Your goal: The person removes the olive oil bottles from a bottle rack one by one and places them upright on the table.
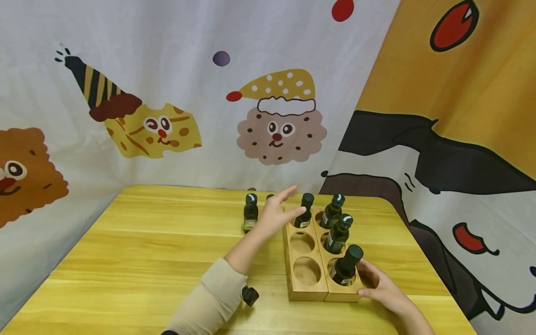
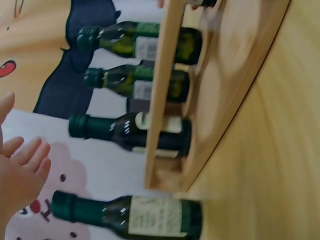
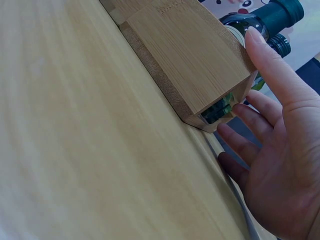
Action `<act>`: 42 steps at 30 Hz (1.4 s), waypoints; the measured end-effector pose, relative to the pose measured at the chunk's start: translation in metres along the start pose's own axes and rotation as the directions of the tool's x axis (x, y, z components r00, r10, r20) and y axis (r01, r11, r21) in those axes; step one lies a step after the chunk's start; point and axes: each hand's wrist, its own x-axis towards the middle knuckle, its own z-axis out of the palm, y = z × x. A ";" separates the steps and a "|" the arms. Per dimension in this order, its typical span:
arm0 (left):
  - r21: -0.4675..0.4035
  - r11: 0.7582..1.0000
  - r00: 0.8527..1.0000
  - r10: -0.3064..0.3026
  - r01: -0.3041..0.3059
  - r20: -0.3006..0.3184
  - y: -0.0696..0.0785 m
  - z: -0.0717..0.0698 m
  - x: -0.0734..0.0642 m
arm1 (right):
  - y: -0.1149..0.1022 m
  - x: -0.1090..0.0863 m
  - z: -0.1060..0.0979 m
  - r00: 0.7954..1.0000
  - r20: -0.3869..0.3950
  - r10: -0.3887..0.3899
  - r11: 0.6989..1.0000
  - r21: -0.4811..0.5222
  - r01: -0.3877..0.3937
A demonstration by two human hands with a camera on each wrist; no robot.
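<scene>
A wooden bottle rack [image 1: 307,296] in two joined rows holds several small green glass bottles. Three stand in its right row, including a dark-capped bottle [image 1: 347,266] at the front corner. At the back of the left row is another bottle [image 1: 307,204]; two round holes before it show bare wood. My left hand [image 1: 274,216] hovers beside that bottle with fingers spread, holding nothing. Beyond the rack in the left wrist view stands a cream-labelled bottle [image 2: 157,216]. My right hand [image 3: 277,125] rests its thumb and fingertips at the rack's front right corner.
Left of the rack, a bottle [image 1: 251,215] stands on the yellow wooden table [image 1: 159,237]; another bottle cap [image 1: 270,196] shows partly behind my left hand. A small black device [image 1: 250,296] sits by my left cuff. A cartoon-printed curtain [image 1: 176,56] hangs behind the table.
</scene>
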 end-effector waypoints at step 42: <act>-0.072 0.993 0.978 -0.109 0.098 -0.178 -0.044 0.064 0.032 | 0.004 0.000 -0.001 1.000 -0.018 0.007 1.000 -0.028 -0.008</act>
